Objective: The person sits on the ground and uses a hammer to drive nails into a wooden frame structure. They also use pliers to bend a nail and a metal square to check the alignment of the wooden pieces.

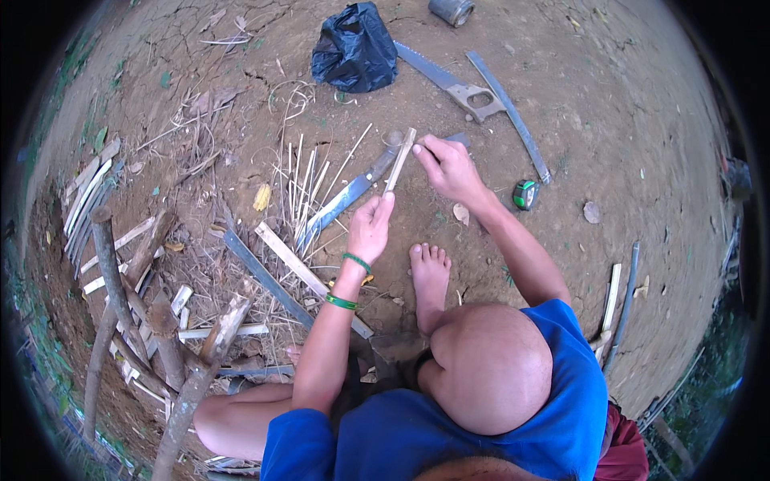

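The raised right knee (491, 369) and blue shorts (433, 437) fill the lower part of the view, with a bare foot (431, 276) planted on the dirt ground (626, 128) just ahead. Above the foot both hands meet on a thin bamboo strip (399, 160). The left hand (370, 227), wearing two green bangles (346, 280) at the wrist, pinches the strip's lower end between thumb and closed fingers. The right hand (449, 168) is closed around what looks like a knife handle, thumb pressed toward the strip's upper part; the blade (459, 138) is barely visible, so I cannot tell just how it meets the wood.

The strip is held off the ground, well above the long machete (345, 196) lying under it. Its long axis runs steeply from the left hand's pinch up and slightly right, away from the person, its free tip pointing toward the black plastic bag (353, 48) and the handsaw (449, 80).

To shave well here, I judge the left pinch should stay firm and low, the blade kept at a shallow angle, running along the grain and away from the fingers and the foot below. Short, light strokes would keep so thin a piece from splitting or snapping. Finished slivers (309, 172) lie fanned out to the left.
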Motion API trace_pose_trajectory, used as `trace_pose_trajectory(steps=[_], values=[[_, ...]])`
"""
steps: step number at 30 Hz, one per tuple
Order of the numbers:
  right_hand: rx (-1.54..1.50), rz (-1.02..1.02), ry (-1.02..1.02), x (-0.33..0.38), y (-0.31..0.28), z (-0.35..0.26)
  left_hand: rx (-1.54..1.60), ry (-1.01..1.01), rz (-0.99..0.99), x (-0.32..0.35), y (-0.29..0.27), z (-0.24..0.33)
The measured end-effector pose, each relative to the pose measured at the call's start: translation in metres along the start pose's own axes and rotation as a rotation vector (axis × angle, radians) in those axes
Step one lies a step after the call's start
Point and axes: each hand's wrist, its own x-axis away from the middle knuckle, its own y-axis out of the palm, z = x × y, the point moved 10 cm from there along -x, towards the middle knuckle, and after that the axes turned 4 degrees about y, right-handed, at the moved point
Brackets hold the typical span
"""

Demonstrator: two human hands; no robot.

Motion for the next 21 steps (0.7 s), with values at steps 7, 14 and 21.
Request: trace_pose_trajectory(steps=[7, 14, 21], values=[[-0.128, -0.027, 0.12, -0.002, 0.028, 0.017, -0.042, 0.059, 0.075, 0.008, -0.079, 0.019], [-0.029, -0.781, -0.067, 0.092, 0.178, -0.035, 0.235, 0.362, 0.386, 0.053, -0.282, 0.19], [0.621, -0.905, -0.641, 0.196, 0.284, -0.042, 0.41, 0.318, 0.337, 0.141, -0.314, 0.207]])
